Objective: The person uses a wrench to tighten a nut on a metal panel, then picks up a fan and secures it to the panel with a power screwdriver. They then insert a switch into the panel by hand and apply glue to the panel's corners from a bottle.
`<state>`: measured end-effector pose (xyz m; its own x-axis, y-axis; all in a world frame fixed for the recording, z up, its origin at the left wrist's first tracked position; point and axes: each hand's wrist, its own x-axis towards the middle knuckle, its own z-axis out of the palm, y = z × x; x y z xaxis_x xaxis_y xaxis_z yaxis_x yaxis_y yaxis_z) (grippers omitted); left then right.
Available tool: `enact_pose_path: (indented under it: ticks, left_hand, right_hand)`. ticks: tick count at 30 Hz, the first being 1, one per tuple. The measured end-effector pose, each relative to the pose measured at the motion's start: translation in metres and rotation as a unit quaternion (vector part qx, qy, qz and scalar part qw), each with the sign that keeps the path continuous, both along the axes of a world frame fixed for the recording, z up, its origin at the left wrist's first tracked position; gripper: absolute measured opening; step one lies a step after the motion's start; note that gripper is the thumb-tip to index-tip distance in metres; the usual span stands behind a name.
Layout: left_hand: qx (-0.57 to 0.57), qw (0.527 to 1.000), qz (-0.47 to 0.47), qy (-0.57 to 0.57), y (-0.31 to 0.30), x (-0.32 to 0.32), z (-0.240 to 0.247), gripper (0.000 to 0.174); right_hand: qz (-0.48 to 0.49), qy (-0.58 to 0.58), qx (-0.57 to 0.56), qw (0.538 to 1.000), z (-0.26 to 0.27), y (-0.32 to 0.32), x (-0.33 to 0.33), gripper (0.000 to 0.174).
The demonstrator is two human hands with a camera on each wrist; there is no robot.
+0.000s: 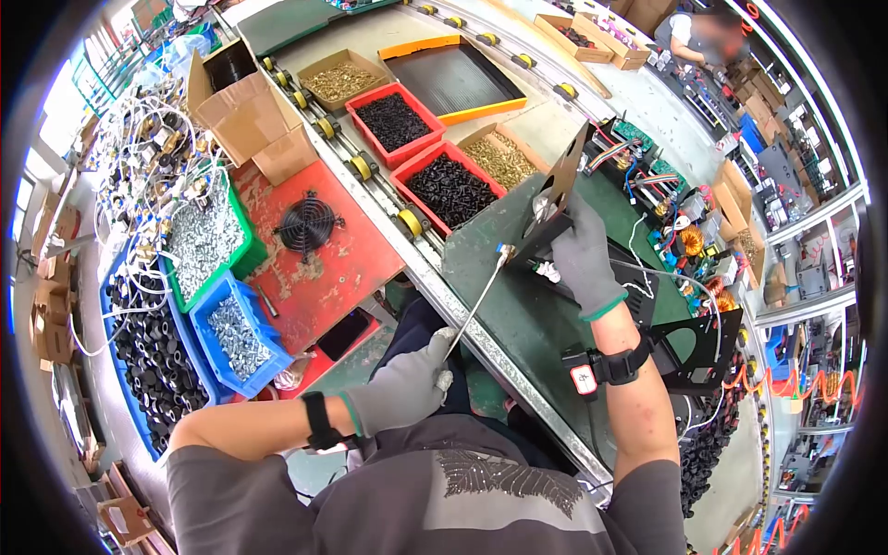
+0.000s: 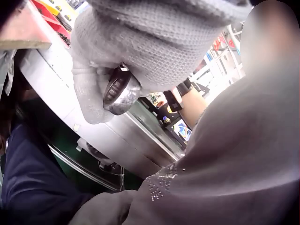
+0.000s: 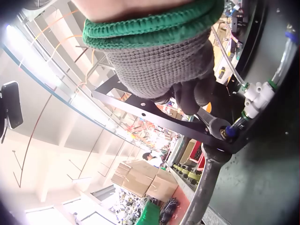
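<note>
My gloved left hand (image 1: 402, 384) grips a long metal wrench (image 1: 479, 303); its handle end pokes out of the curled fingers in the left wrist view. The far end of that wrench meets a bent black metal panel (image 1: 529, 242), close to a blue-ringed brass fitting (image 3: 229, 132). The gloved right hand (image 1: 583, 254) is at the panel, its fingers curled around a second, open-end wrench (image 3: 214, 123) whose head sits at the fitting. White tube connectors (image 3: 258, 99) with clear tubing hang just beside it. The panel stands tilted over the green bench top (image 1: 490, 277).
Red bins (image 1: 444, 190) of black screws and cardboard boxes of brass parts stand beyond the roller rail (image 1: 361, 166). Circuit boards and coils (image 1: 689, 240) lie right. A fan guard (image 1: 310, 225) rests on the red table (image 1: 277, 268), near a blue bin (image 1: 236, 333). Another person (image 1: 694, 37) sits far back.
</note>
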<state>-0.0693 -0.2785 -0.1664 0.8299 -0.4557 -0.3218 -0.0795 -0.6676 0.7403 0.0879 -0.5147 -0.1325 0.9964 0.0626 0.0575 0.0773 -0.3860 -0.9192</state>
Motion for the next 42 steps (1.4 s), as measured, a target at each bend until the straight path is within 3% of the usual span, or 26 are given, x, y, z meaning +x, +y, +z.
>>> enact_pose_path:
  ticks: [2,9,11,18,20,24,26,29,35,37,42]
  left_hand:
    - [-0.026,1.0,0.013,0.008,-0.007,0.001,-0.028,0.054]
    - [-0.028,0.998,0.043,-0.025,-0.017,0.002,-0.042,0.035]
    - [-0.029,0.998,0.053,-0.006,-0.006,0.0,-0.029,0.033]
    - [-0.061,0.991,0.078,0.093,0.031,0.008,0.053,0.029]
    - [-0.078,0.963,0.08,0.245,0.029,0.029,0.093,0.03]
    - [-0.036,0.963,0.05,0.263,0.028,0.06,0.111,0.031]
    - [-0.037,0.958,0.038,0.281,0.029,0.076,0.116,0.029]
    - [-0.019,0.953,0.014,0.303,0.026,0.091,0.128,0.024]
    - [0.011,0.958,-0.031,0.286,0.019,0.108,0.151,0.027]
    - [-0.009,0.955,-0.108,0.278,0.018,0.116,0.155,0.03]
    - [-0.01,0.947,-0.103,0.304,0.011,0.136,0.16,0.031]
  right_hand:
    - [0.002,-0.038,0.003,0.999,-0.012,-0.004,0.005,0.047]
    - [-0.008,-0.039,0.003,0.999,-0.011,-0.005,0.005,0.049]
    - [-0.023,0.009,0.002,1.0,-0.012,-0.008,0.008,0.049]
    - [0.002,-0.006,0.007,1.0,-0.002,-0.001,0.005,0.047]
    - [-0.005,-0.004,0.006,1.0,-0.001,0.0,0.005,0.047]
    - [-0.003,-0.005,0.006,1.0,-0.013,-0.01,0.011,0.046]
    - [0.004,-0.078,-0.054,0.995,-0.02,-0.013,0.014,0.046]
    - [0.01,-0.1,-0.076,0.992,-0.016,-0.011,0.013,0.046]
    - [0.01,-0.086,-0.073,0.994,-0.013,-0.01,0.013,0.046]
    - [0.016,-0.082,-0.061,0.995,-0.004,-0.006,0.007,0.042]
    - [0.026,-0.049,-0.017,0.998,0.005,0.0,0.002,0.03]
